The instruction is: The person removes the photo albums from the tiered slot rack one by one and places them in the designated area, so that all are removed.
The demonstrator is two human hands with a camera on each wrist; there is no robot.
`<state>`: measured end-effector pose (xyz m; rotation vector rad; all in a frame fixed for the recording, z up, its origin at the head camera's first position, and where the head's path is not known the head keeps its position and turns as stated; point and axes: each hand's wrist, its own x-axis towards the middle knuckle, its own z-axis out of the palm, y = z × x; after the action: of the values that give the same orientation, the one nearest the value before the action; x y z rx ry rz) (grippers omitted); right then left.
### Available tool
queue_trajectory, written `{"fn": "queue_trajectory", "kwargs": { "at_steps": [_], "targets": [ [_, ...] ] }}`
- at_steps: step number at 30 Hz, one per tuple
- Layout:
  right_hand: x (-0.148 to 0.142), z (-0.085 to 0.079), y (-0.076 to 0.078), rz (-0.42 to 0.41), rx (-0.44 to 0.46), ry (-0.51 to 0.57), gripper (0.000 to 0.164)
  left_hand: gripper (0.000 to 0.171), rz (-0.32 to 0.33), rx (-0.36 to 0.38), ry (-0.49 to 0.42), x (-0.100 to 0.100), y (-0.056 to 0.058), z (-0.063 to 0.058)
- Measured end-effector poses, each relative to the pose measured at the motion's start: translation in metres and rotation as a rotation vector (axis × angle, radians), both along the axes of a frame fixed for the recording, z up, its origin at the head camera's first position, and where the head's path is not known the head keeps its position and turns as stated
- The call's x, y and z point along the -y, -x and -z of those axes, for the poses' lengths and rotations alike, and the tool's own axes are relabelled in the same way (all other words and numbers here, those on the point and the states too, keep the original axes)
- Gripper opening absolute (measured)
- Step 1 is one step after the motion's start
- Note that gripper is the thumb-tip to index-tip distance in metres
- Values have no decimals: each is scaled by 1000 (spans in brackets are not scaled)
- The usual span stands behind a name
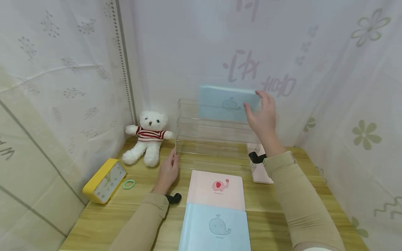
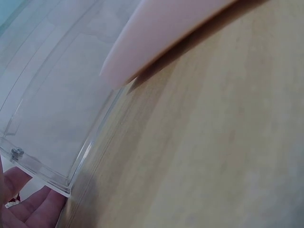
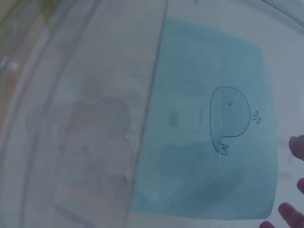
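A clear tiered display rack (image 1: 216, 130) stands at the back of the wooden table. My left hand (image 1: 167, 170) holds its lower left side; in the left wrist view the fingers (image 2: 45, 209) lie against the outside of that panel. On the top tier stands a light blue notebook (image 1: 220, 99) with a whale drawing, upright. My right hand (image 1: 263, 115) is at its right end, thumb and fingers spread. The right wrist view shows those fingertips (image 3: 290, 213) just off the cover's edge.
A pink elephant notebook (image 1: 204, 188) and another blue whale notebook (image 1: 201, 226) lie in front of the rack. Something pink (image 1: 262, 174) is at its right end. A white teddy bear (image 1: 142, 148), yellow clock (image 1: 100, 177) and green ring (image 1: 128, 184) sit at left.
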<state>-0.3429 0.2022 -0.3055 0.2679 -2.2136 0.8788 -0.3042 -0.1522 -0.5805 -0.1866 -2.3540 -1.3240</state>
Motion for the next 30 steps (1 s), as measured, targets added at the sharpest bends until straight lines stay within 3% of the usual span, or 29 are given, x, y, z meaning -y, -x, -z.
{"fn": "queue_trajectory", "kwargs": {
  "at_steps": [3, 6, 13, 18, 20, 24, 29, 30],
  "targets": [
    [4, -18, 11, -24, 32, -89, 65, 52, 15, 24, -31, -1, -4, -4],
    [8, -29, 20, -48, 65, -155, 66, 52, 11, 30, -32, -1, -4, -1],
    [12, -35, 26, -29, 221, -234, 57, 55, 15, 46, -27, -2, 0, 0],
    [11, -28, 27, -21, 197, -182, 39, 55, 12, 57, -13, 1, 0, -3],
    [11, -26, 27, -41, 178, -155, 35, 54, 16, 99, -29, 2, -4, -11],
    [14, -25, 28, -55, 171, -99, 33, 54, 15, 142, -19, 4, -6, -14],
    [17, -30, 30, -5, 213, -2, 31, 53, 23, 134, -20, 1, -7, -13],
    [18, -31, 31, 4, 220, 18, 31, 53, 25, 114, -14, 1, -3, -8]
  ]
}}
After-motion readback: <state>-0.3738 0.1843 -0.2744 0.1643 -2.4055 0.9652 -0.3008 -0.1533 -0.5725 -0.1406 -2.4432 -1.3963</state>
